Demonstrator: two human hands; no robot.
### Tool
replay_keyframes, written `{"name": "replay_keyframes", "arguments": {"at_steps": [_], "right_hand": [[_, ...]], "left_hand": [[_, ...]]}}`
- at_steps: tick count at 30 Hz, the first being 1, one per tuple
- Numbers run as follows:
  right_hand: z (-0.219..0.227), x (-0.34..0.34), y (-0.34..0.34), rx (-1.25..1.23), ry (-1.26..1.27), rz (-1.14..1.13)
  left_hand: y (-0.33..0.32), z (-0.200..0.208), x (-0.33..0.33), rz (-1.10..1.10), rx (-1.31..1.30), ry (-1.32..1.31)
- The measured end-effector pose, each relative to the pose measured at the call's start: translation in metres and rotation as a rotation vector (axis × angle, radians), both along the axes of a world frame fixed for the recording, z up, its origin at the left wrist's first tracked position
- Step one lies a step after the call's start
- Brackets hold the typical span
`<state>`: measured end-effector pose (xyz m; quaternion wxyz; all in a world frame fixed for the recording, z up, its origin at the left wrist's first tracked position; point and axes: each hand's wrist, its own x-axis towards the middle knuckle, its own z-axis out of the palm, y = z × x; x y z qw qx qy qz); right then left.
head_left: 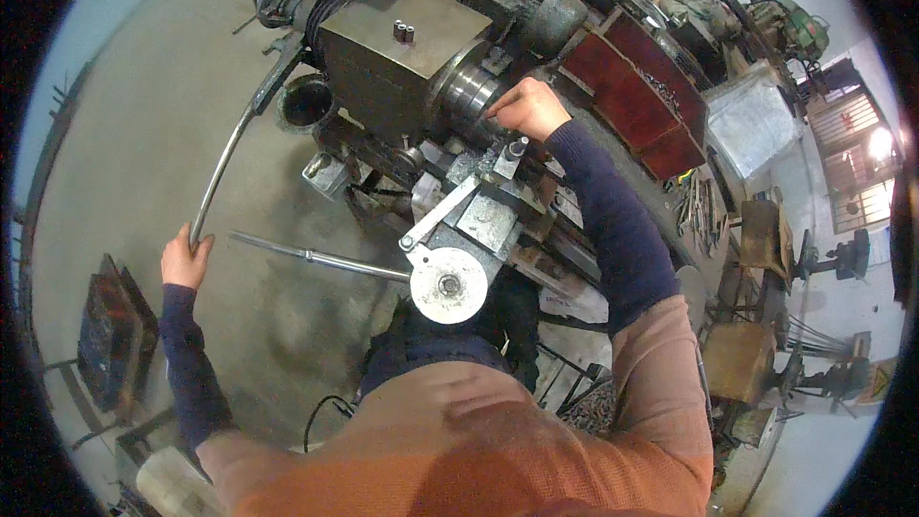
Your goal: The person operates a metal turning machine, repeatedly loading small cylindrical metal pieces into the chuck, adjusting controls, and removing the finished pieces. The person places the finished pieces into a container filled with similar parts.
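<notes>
My left hand is closed around the lower end of a long metal lever, which runs up to the far left of a lathe's headstock. At the round steel chuck, my right hand has its fingers bent against the front face; whatever they pinch is too small or hidden to make out. Below the chuck sits the tool slide with a flat handle on top. A pale round handwheel is close to my body, and a second metal bar sticks out leftward from beside it.
Several small metal cylinders stand on the headstock. Behind the chuck is a motor, with a dark red tray to its right. Metal rods lie further right. A dark stand is on the floor at left.
</notes>
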<state>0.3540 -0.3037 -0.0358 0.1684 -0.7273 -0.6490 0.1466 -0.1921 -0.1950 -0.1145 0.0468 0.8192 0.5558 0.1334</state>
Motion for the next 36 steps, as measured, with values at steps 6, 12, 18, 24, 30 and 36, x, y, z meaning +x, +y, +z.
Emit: {"name": "replay_keyframes", "arguments": {"at_steps": [6,12,18,24,30,36], "right_hand": [[0.003,-0.002,-0.002,0.06,-0.01,0.134],[0.008,-0.009,-0.003,-0.028,-0.029,-0.081],[0.001,-0.014,-0.001,0.051,-0.049,-0.166],[0.008,-0.01,-0.007,0.096,-0.053,-0.039],[0.033,0.016,-0.094,0.471,-0.062,-0.126],[0.018,0.047,-0.28,0.366,-0.063,-0.522]], "left_hand": [[0.022,-0.009,-0.001,0.036,-0.038,0.065],[0.106,0.006,-0.031,0.317,-0.015,0.428],[0.211,0.001,-0.046,0.532,-0.03,0.397],[0.237,-0.017,-0.039,0.18,-0.066,0.052],[0.182,-0.122,0.121,-0.263,-0.207,-0.035],[0.125,-0.179,0.206,-0.361,-0.155,0.505]]}}
